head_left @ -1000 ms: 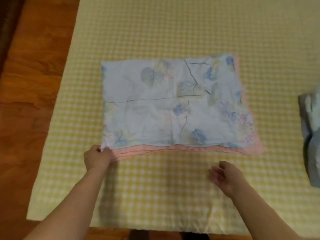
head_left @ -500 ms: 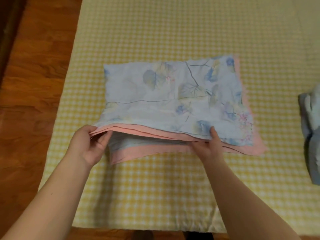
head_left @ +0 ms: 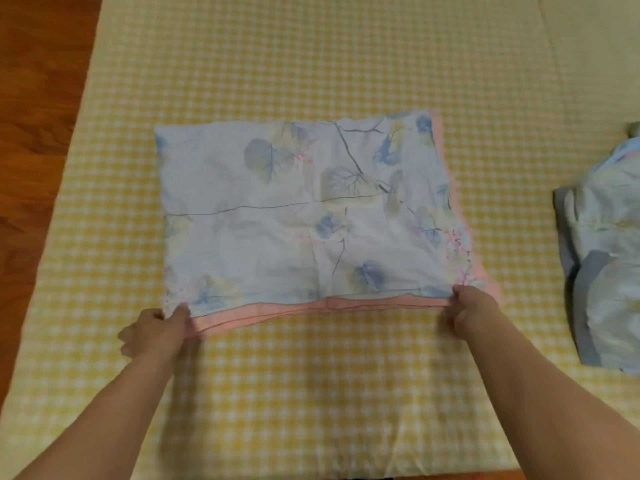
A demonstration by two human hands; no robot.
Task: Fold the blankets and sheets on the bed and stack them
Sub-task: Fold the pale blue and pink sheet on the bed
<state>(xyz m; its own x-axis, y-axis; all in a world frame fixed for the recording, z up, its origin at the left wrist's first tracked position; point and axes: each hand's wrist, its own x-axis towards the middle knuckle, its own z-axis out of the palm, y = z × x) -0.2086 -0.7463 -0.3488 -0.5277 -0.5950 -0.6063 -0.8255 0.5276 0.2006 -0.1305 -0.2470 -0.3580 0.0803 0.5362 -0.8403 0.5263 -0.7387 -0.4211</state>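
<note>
The left hand (head_left: 157, 329) pinches the near left corner of the folded floral sheet (head_left: 298, 216), thumb on top of the fabric and the other fingers curled beneath the pink edging. The right hand (head_left: 472, 311) grips the near right corner the same way, fingers closed round the layered hem, knuckles toward the camera. Between the two hands the near edge runs almost straight, showing several stacked layers of pink border (head_left: 311, 304). Both bare forearms reach in from the bottom of the view, well apart.

The sheet lies flat in a rough rectangle in the middle of the bed (head_left: 311, 393), pale blue-white with blue and green leaves, thin dark branches and small pink flowers. A pink strip also shows along its right side. A crease runs across its middle from left to right.

The bed is covered in a yellow and white checked cloth. Near its right edge, well apart from the sheet, lies a crumpled blue-grey bundle of bedding (head_left: 599, 258). A wooden floor (head_left: 34, 98) shows at the left.
</note>
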